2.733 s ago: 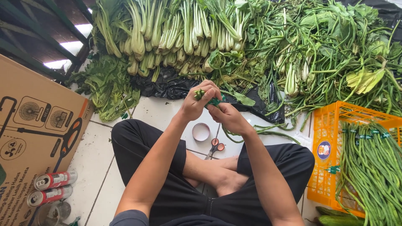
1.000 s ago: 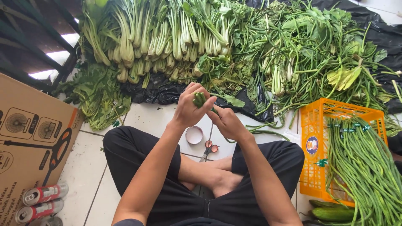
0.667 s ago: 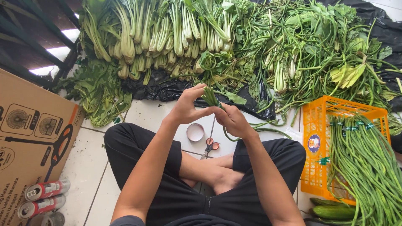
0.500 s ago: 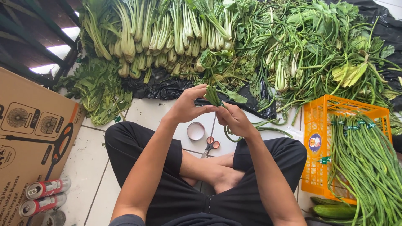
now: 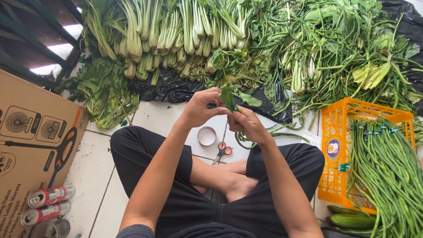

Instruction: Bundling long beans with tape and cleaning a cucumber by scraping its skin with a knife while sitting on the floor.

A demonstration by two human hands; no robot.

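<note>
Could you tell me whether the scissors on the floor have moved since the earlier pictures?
No. The scissors lie just right of the small white lid, as before.

Bare tile (image 5: 163, 117) before the knees; greens (image 5: 185, 31) ahead; orange crate (image 5: 335, 145) right; cardboard box (image 5: 31, 145) left

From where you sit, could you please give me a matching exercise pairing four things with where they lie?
Things:
1. scissors
2. long beans
3. drink cans
4. green leaf bundle

Places:
A. lying over the orange crate
B. beside the cardboard box, lower left
C. on the tiles in front of the crossed legs
D. held between left hand and right hand

Pairs: 1-C, 2-A, 3-B, 4-D
</note>
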